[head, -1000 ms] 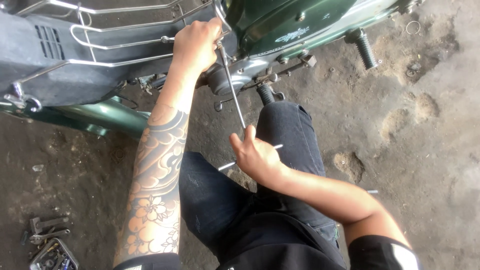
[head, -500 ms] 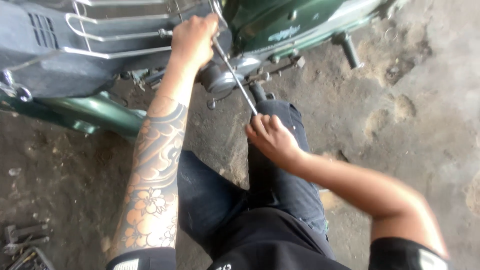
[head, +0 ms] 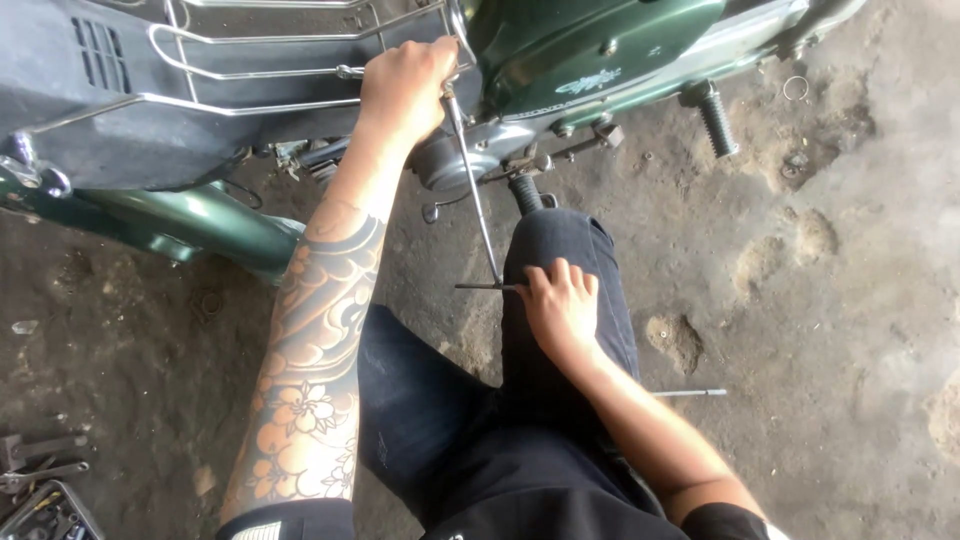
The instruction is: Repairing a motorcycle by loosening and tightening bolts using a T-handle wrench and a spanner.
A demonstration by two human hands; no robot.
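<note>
My left hand [head: 405, 85] is clenched around the chrome luggage rack [head: 250, 70] and the top end of a long thin metal rod [head: 472, 190] at the green motorcycle [head: 590, 50]. The rod slants down to my right hand [head: 560, 305], which grips its crossbar handle [head: 480, 287] over my right knee. My legs in dark trousers [head: 470, 420] stretch under the bike.
A footpeg [head: 715, 115] and the engine case [head: 450, 160] sit just above my knee. A thin metal rod [head: 690, 393] lies on the dirty concrete floor to the right. Spanners and a tool tray [head: 40, 490] sit at the bottom left. A small ring [head: 796, 88] lies top right.
My right hand has dropped lower along the rod and turned, now holding the crossbar handle flat over the knee. The left hand has stayed on the rack.
</note>
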